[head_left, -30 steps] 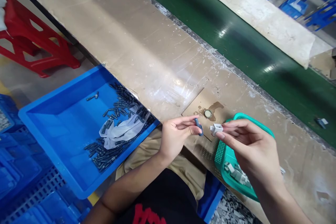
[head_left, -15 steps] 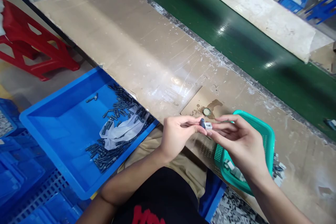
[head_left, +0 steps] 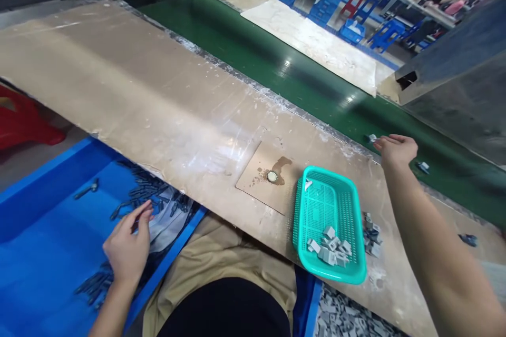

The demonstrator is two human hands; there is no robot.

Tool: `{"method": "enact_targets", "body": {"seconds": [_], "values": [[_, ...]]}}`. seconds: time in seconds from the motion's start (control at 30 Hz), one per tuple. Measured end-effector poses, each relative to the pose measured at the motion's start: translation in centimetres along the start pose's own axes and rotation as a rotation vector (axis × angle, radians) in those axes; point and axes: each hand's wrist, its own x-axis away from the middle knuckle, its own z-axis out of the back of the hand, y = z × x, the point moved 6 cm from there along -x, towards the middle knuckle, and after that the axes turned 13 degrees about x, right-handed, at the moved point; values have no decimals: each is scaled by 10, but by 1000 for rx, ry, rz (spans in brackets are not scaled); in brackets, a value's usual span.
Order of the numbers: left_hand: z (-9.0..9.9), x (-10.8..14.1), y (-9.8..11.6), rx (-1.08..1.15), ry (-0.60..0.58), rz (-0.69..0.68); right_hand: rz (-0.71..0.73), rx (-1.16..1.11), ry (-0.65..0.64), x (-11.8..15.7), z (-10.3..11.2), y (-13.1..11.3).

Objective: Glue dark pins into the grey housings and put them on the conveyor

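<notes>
My right hand (head_left: 397, 150) reaches over the green belt, its fingertips closed at the edge of a small light grey block with a dark piece (head_left: 371, 138). Whether the belt bears this part's weight is hard to tell. A similar assembled part (head_left: 422, 167) lies on the belt to the right of the hand. Over the blue bin, my left hand (head_left: 128, 245) has its fingers loosely bent and apart from the thumb, with nothing visible in it. Below and around it lie many dark rod-like pieces (head_left: 146, 184) and a whitish plastic bag (head_left: 169, 226).
A green basket (head_left: 302, 210) holding light grey blocks (head_left: 330, 247) stands on the worktable (head_left: 190, 116). Left of it, a round cap-like disc (head_left: 272, 176) sits on wet cardboard (head_left: 256, 189). More grey blocks (head_left: 348, 310) fill a bin below the edge. A metal housing (head_left: 454, 95) spans the belt.
My hands have separated from the part they held together. The right hand moved out to the belt with it; the left moved down over the blue bin. The view swung right.
</notes>
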Motion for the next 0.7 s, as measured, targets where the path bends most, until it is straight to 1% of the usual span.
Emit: {"method": "enact_targets", "body": {"seconds": [0.07, 0.13, 0.17, 0.2, 0.23, 0.27, 0.3, 0.33, 0.37, 0.4, 0.47, 0.5, 0.53, 0.57, 0.67, 0.7], "values": [[-11, 6, -33, -150, -171, -106, -21, -39, -57, 18, 3, -3], [-27, 17, -65, -216, -344, -198, -16, -66, -179, 45, 5, -12], [-35, 23, -80, -254, -427, -221, 1, -65, -273, 61, 5, -18], [-41, 28, -92, -297, -500, -234, 45, -38, -401, 80, 5, -26], [-47, 32, -100, -339, -565, -239, 115, 16, -547, 102, 4, -33], [-50, 35, -105, -370, -619, -247, 218, 101, -699, 126, 2, -41], [-52, 37, -105, -388, -665, -262, 336, 203, -821, 150, 2, -46], [-52, 38, -102, -394, -694, -287, 449, 304, -893, 172, 3, -49], [-49, 38, -96, -395, -710, -318, 545, 392, -918, 189, 4, -50], [-45, 38, -89, -398, -710, -351, 607, 453, -898, 202, 4, -50], [-31, 37, -78, -431, -658, -395, 669, 514, -848, 217, 3, -46], [-23, 37, -76, -451, -628, -400, 686, 526, -844, 222, 1, -44], [-16, 39, -78, -461, -618, -394, 700, 528, -849, 224, -1, -42], [-10, 41, -82, -455, -635, -383, 713, 528, -858, 225, -3, -41], [-2, 56, -101, -388, -780, -343, 761, 561, -858, 224, -6, -42], [0, 60, -107, -386, -802, -325, 781, 589, -840, 224, -6, -43]]}}
